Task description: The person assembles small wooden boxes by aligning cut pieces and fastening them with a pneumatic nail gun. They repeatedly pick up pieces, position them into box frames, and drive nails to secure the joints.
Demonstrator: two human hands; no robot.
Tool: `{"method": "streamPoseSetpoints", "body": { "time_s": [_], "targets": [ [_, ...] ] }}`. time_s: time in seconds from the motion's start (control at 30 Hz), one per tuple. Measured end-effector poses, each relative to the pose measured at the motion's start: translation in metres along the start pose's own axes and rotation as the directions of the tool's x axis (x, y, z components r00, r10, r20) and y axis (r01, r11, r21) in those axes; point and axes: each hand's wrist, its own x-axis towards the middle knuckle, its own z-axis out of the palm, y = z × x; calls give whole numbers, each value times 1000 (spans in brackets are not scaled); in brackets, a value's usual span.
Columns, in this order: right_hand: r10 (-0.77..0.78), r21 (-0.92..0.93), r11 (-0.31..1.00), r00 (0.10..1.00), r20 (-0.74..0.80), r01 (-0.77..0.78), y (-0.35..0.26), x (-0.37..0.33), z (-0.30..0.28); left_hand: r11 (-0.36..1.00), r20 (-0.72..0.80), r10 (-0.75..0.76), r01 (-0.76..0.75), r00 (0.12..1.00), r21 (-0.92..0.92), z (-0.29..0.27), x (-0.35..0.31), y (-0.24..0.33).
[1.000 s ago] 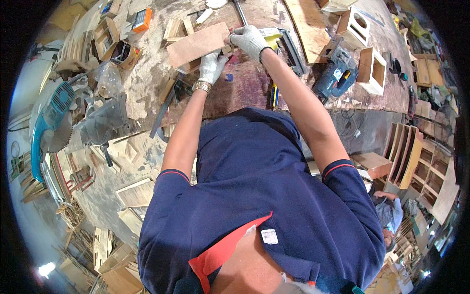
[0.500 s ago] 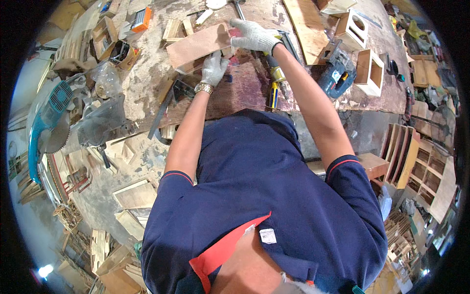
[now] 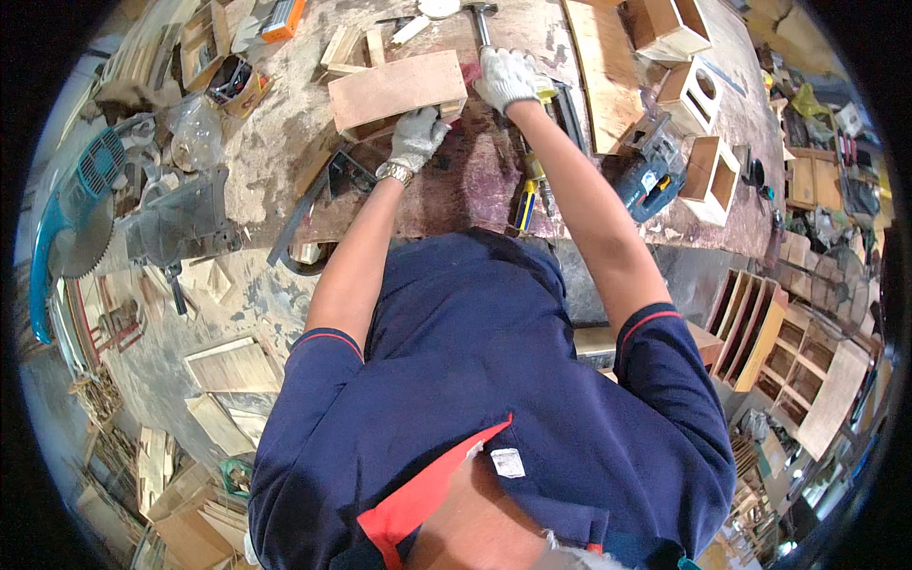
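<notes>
A wooden box (image 3: 397,92) with a pale flat top panel lies on the workbench (image 3: 275,180). My left hand (image 3: 416,142), in a white work glove, is closed on the box's near side, its fingers partly hidden beneath the panel. To the right of the box, my gloved right hand (image 3: 508,78) is closed over the lower end of a hammer (image 3: 484,27). The hammer's head points away from me, and the glove hides the rest of its handle. A yellow-and-blue screwdriver (image 3: 524,204) lies below my right hand, close to the bench's near edge.
A blue jigsaw (image 3: 655,171) and several small wooden boxes (image 3: 711,179) stand at the right, near a long plank (image 3: 603,76). Small wood pieces (image 3: 344,49) lie behind the box. A teal circular-blade saw (image 3: 81,204) stands at far left, beside a plastic bag (image 3: 197,133).
My right hand has left the box's right end and closed on the hammer handle. My left hand stays on the box. The whole view has shifted slightly.
</notes>
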Motion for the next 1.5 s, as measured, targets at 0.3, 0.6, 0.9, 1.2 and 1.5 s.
{"method": "streamPoseSetpoints", "body": {
  "time_s": [0.3, 0.6, 0.9, 1.2, 1.5],
  "targets": [
    [198, 637, 696, 941, 275, -333, 37, 70, 17, 991, 137, -56, 39, 989, 126, 0, 2, -1],
    [190, 895, 54, 885, 426, -443, 16, 61, 21, 987, -83, 160, -162, 984, -16, -4, 1, 0],
    [180, 702, 619, 934, 309, -352, -20, 63, -16, 997, 112, 8, -17, 994, 76, -4, -4, -1],
    [196, 935, 350, 981, -17, -53, -18, -153, -87, 989, 231, -146, 135, 962, 63, -4, 2, 4],
    [54, 736, 674, 998, 30, -59, -33, -206, -68, 977, 341, -212, 199, 916, 76, -11, 9, 8]
  ]
}}
